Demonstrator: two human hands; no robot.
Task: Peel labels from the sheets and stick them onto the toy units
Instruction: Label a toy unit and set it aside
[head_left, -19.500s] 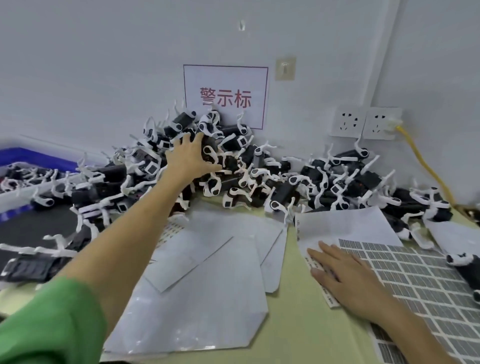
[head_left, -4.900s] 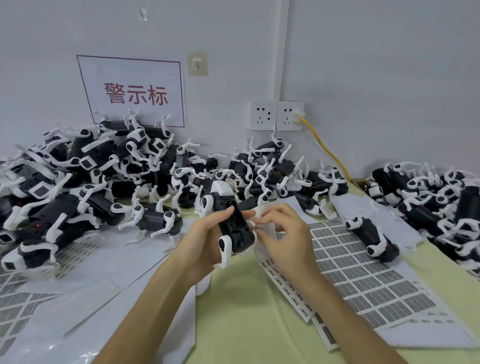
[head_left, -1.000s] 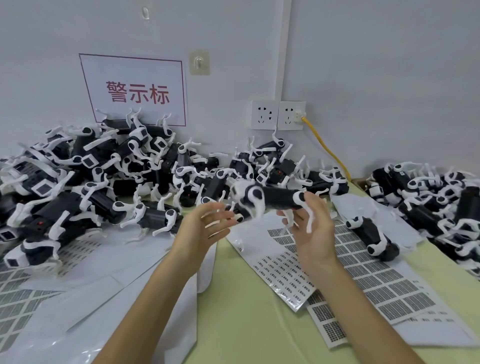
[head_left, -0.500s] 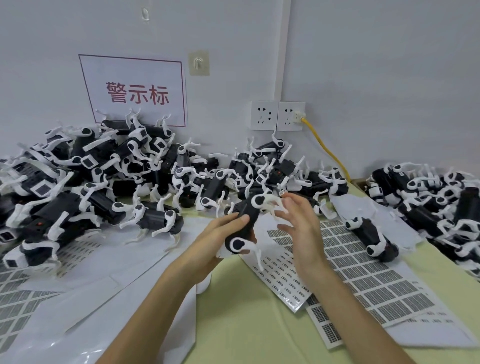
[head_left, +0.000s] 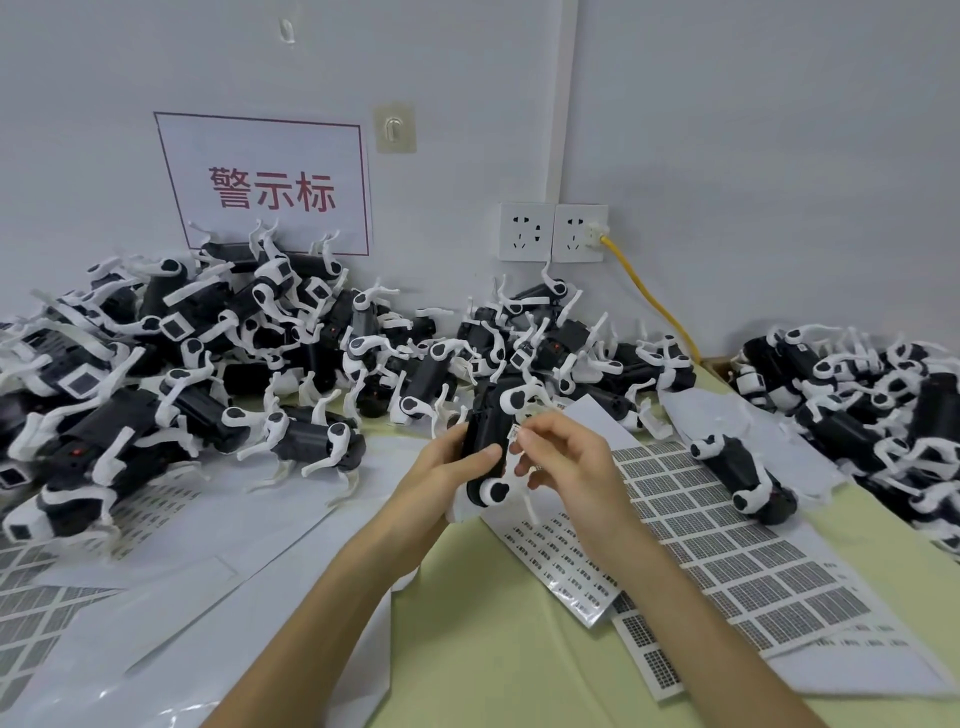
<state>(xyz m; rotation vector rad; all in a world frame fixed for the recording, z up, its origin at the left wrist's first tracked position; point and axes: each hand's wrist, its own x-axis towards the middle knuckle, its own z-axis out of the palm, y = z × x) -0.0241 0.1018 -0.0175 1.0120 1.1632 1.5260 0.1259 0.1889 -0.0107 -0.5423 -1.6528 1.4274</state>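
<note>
Head view: the left hand (head_left: 441, 470) has its fingers wrapped round a black-and-white toy robot dog (head_left: 485, 428), held above the tabletop (head_left: 519, 649). The right hand (head_left: 571, 457) pinches a label (head_left: 515, 432) against the dog's side. If the dog twists, the label may land crooked or cling to a fingertip. The dog's white legs (head_left: 527, 506) crowd the spot. Label sheets (head_left: 701, 525) and heaped units (head_left: 234, 338) lie around.

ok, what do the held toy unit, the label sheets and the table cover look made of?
Toy unit: likely moulded plastic, with a satin black body and smooth white legs.
Label sheets: probably printed paper stickers on a backing sheet; thin and lying nearly flat.
Table cover: matt pale green and faintly creased; cloth or soft mat, cannot tell.
</note>
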